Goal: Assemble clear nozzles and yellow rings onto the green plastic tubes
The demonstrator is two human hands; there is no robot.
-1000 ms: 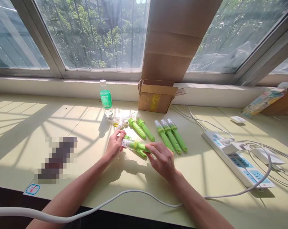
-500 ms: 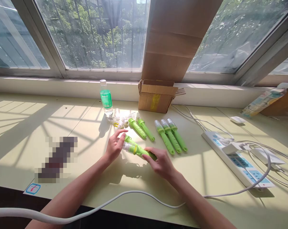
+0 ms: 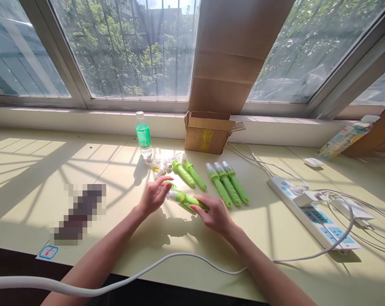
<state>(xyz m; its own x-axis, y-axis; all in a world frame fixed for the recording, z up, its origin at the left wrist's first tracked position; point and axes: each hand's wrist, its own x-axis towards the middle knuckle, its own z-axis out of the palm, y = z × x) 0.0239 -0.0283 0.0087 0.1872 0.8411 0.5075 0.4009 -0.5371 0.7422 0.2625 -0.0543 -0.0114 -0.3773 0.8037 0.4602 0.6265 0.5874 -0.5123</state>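
Note:
A green flashlight-like stick with a clear ribbed cap is held aslant just above the table. My left hand has its thumb and fingers closed about the clear cap end. Wrapped round the green handle end is my right hand. Another green part shows beside the cap, partly hidden by the left fingers; whether it is a separate piece, I cannot tell. Beyond the hands lie two green handles without clear caps, beside loose clear caps. Several capped green sticks lie side by side to the right.
A bottle with a green label and an open cardboard box stand near the window. A white power strip with plugs and cables lies right. A white cable crosses in front of me. A pixelated dark object lies left.
The view has shifted slightly. The stick has turned a little between my hands and lies more level; both hands keep their hold.

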